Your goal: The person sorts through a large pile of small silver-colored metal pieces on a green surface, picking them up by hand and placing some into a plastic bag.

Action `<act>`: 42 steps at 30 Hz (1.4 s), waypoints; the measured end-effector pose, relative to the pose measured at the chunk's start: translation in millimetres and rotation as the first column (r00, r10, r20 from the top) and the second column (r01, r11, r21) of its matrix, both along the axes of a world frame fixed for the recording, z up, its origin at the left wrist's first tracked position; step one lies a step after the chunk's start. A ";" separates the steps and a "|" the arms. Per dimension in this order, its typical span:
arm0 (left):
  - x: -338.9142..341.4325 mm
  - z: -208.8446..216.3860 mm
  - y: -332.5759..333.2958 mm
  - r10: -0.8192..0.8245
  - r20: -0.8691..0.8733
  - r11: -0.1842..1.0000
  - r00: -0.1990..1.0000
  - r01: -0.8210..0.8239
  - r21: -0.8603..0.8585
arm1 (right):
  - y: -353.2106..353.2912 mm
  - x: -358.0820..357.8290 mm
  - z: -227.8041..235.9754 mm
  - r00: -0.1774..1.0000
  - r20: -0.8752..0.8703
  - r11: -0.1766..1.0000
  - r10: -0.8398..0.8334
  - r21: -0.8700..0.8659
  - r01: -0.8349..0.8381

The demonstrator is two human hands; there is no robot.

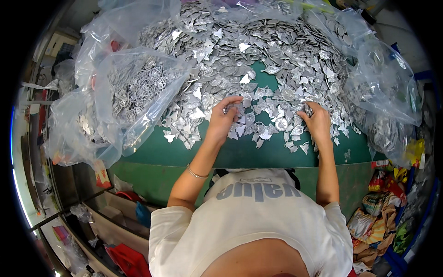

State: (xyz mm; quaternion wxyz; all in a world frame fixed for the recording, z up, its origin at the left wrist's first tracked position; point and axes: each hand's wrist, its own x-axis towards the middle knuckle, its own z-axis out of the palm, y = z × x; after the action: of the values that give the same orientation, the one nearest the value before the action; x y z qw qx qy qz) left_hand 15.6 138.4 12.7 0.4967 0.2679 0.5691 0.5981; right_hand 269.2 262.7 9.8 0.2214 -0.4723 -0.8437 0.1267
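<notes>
A wide heap of small flat silver metal pieces (295, 51), in several cut-out shapes, covers most of the green tabletop (184, 158). My left hand (222, 119) is at the near edge of the heap, its fingers curled round a few metal pieces (226, 109) that show between thumb and fingers. To its right, my right hand (318, 121) has thumb and forefinger bent toward each other over the pieces. Grey metal shows in its grip, partly hidden by the fingers. Loose pieces (265, 134) are scattered between the two hands.
Clear plastic bags of metal parts stand left (138, 97) and right (385, 106) of the heap. Below left is a drawer-like compartment (117, 203) with a red plastic item (127, 259). Colourful packets (369, 221) are piled low on the right.
</notes>
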 end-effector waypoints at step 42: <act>-13.0 5.5 36.8 -0.257 -0.959 0.932 0.122 0.294 -0.213 | -1.6 -39.5 10.4 0.981 -0.053 0.976 0.187 0.121 -0.179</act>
State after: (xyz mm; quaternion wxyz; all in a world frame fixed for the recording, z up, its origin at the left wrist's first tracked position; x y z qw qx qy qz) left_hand 2.6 175.2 18.1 0.1158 0.6931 0.6845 0.1941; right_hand 229.6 261.1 20.2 0.2628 -0.3747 -0.8820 0.1126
